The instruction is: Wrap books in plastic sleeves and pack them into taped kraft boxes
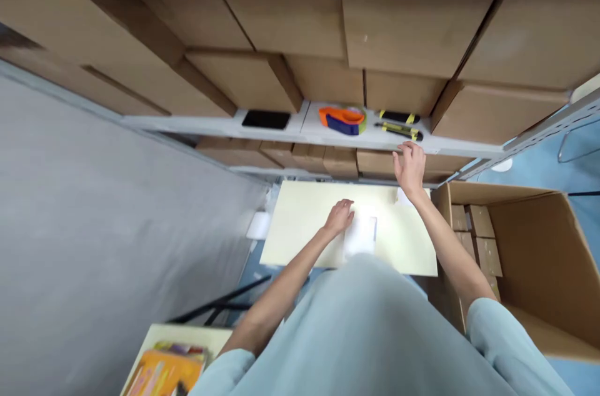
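My right hand (410, 168) is raised at the front edge of the shelf (304, 124), fingers apart, just below two black-and-yellow utility knives (400, 124). Left of the knives lies an orange and blue tape dispenser (344, 120) with a roll of tape. A flat black object (266, 119), perhaps a phone, rests farther left. My left hand (340, 218) is over the pale table (300, 215) with its fingers stretched out, next to a white sheet or flat pack (360, 237). Glare on it hides any detail. Both hands look free of objects.
Cardboard boxes (281, 15) fill the shelf, with more boxes (309, 158) on the level below. At right stands a big open carton (539, 252) holding small boxes (482, 240). A grey wall (107, 208) runs along the left. An orange packet (164, 374) lies at lower left.
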`<state>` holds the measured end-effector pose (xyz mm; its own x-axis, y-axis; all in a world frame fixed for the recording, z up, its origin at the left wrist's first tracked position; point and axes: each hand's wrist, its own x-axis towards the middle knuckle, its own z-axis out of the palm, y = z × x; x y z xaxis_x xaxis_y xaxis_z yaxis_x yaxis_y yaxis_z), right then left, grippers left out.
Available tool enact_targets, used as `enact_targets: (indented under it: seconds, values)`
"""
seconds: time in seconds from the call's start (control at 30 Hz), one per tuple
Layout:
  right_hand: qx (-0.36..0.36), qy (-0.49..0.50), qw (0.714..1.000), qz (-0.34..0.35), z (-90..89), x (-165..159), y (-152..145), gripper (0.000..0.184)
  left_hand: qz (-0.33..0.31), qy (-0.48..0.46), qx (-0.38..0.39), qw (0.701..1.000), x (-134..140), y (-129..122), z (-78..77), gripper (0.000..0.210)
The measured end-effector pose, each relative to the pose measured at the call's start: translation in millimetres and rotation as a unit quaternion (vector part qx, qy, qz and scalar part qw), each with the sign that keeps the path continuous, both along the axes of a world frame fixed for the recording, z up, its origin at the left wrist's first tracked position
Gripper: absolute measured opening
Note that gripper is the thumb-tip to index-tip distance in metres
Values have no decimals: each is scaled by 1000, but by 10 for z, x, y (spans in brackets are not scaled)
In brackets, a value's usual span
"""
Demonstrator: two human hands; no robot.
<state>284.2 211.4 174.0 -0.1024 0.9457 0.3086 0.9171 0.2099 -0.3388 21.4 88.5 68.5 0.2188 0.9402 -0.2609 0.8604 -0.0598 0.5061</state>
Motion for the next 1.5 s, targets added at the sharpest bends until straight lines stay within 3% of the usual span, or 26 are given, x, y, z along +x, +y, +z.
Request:
enact_targets:
  seconds: [0.13, 0.27, 0.37, 0.47, 0.67, 0.8, 1.1, 1.33, 1.5]
  values:
    - [-164, 70, 982, 63, -930, -110, -978, 40, 57, 6, -139, 989, -171, -551, -505, 47]
    - [-384, 131, 914, 7, -1757, -227, -1917, 45, 70, 6, -224, 972, -144, -930, -875, 35]
    - [-459, 180, 869, -46, -2110, -317, -2323, 50, 96, 10, -249, 964, -31, -1061, -1052, 26]
    - [-456, 231, 855, -91, -2308, -353, -2492, 52, 127, 17, -251, 959, 107, -1118, -1162, 30]
    - [-377, 278, 869, -156, -2534, -114, -2566, 54, 131, -5, -260, 957, 447, -1180, -1276, 32]
    - [-393, 309, 848, -179, -2594, 121, -2551, 56, 140, -27, -253, 957, 583, -1214, -1356, 40]
    - [-449, 304, 816, -200, -2637, 289, -2377, 50, 176, -103, -236, 950, 493, -1305, -1555, 55]
    - [-463, 268, 833, -142, -2554, 195, -2321, 22, 141, -121, -263, 947, 459, -1201, -1554, 50]
    - [-456, 315, 824, -117, -2476, 131, -2399, 24, 145, -128, -281, 940, 424, -1137, -1556, 46]
